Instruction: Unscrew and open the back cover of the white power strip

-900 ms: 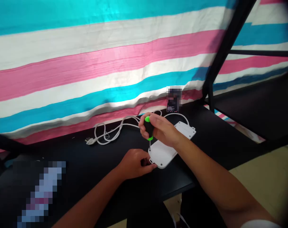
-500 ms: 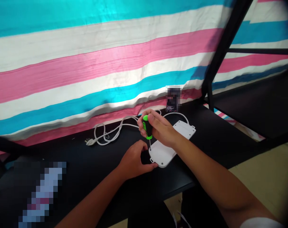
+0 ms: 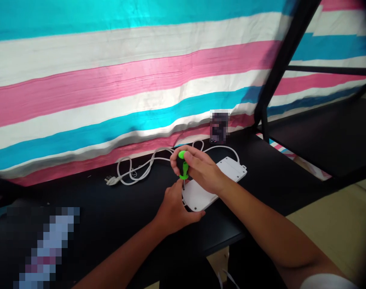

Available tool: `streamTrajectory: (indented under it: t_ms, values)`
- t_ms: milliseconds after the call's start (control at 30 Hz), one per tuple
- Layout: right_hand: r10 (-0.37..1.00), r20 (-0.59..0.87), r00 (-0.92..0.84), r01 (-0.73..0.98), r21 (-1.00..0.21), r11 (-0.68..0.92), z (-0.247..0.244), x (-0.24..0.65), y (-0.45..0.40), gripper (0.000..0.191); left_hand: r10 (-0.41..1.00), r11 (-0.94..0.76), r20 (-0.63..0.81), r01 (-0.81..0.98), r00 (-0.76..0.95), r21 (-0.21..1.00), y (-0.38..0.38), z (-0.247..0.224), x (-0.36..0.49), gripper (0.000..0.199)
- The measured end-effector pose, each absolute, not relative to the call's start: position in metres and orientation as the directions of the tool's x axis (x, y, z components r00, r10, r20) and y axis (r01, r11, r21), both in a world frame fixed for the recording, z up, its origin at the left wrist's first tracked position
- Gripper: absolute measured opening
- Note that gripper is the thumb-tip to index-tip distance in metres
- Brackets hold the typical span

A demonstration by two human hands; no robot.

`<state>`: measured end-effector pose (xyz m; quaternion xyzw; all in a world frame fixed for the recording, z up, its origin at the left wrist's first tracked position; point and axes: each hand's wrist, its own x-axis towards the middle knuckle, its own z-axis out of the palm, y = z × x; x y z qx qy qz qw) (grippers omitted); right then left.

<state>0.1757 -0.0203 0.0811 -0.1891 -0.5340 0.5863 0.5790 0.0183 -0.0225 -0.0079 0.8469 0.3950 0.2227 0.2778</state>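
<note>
My right hand (image 3: 202,166) is wrapped round the black and green handle of a screwdriver (image 3: 184,170), which stands nearly upright with its shaft pointing down. Its tip is at a corner hole on the near left end of a white power strip (image 3: 196,194). The strip lies on the black table with its flat, screw-holed back facing up. My left hand (image 3: 176,208) grips that same end, thumb along the near edge and fingers by the far side, partly hidden. From the strip's far end runs a white cord (image 3: 149,164).
The cord's plug (image 3: 112,180) lies on the black table (image 3: 125,216) to the left. A phone (image 3: 219,127) leans at the back against a striped cloth (image 3: 134,76). A blurred-out flat item (image 3: 50,245) lies at front left. Black frame bars (image 3: 270,84) rise at right.
My left hand has closed in around the strip's end. The screwdriver handle has turned in my right hand, its green stripe now showing on the other side. The view has shifted slightly.
</note>
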Motion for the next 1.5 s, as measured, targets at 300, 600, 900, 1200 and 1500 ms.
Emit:
streamTrajectory:
  t_ms: [300,600,900,1200,1500]
  values:
    - [0.881,0.430,-0.199,-0.451,-0.838,0.307,0.0814,0.1691,-0.0216,0.037,0.780,-0.529,0.121,0.544,0.613,0.651,-0.0166,-0.0091,0.0120,0.085]
    - [0.905,0.404,-0.133,-0.466,-0.831,0.303,0.0766,0.1711,-0.0181,0.042,0.764,-0.547,0.134,0.524,0.631,0.653,-0.0158,-0.0125,0.0112,0.096]
    - [0.885,0.430,-0.176,-0.435,-0.841,0.322,0.0793,0.1736,-0.0185,0.031,0.763,-0.550,0.143,0.517,0.631,0.656,-0.0163,-0.0141,0.0110,0.100]
    - [0.881,0.443,-0.165,-0.374,-0.855,0.359,0.0758,0.1712,-0.0170,0.036,0.761,-0.538,0.144,0.491,0.632,0.686,-0.0181,-0.0089,0.0120,0.093]
    - [0.879,0.448,-0.166,-0.488,-0.812,0.321,0.0739,0.1739,-0.0160,0.034,0.754,-0.538,0.160,0.461,0.637,0.706,-0.0175,-0.0120,0.0120,0.100]
